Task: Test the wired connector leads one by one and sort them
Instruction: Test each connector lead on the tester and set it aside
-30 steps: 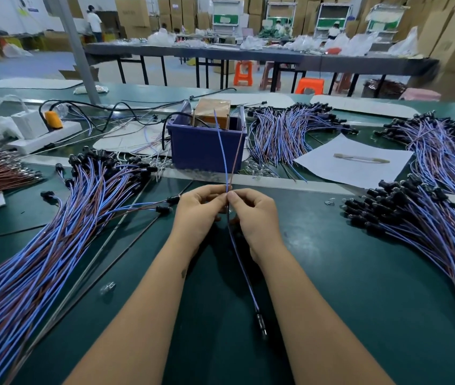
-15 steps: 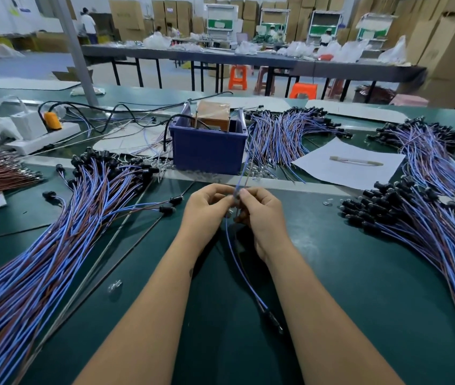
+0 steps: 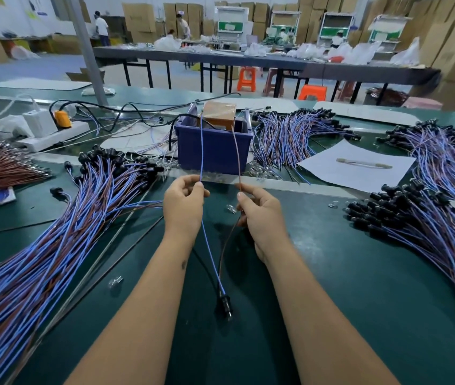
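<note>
Hands parted: left hand [image 3: 183, 204] pinches blue wire [image 3: 201, 151], right hand [image 3: 259, 215] brown wire [image 3: 236, 154].

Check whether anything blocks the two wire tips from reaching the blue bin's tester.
Nothing visible does. The left hand pinches the blue wire, the right hand the brown wire; both rise unobstructed to the blue bin.

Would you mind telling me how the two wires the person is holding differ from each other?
The blue wire is pinched by the left hand; the brown wire is pinched by the right hand. The blue one stands out brightly and the brown one looks duller. Both run up toward the blue bin and down to one black connector.
</note>
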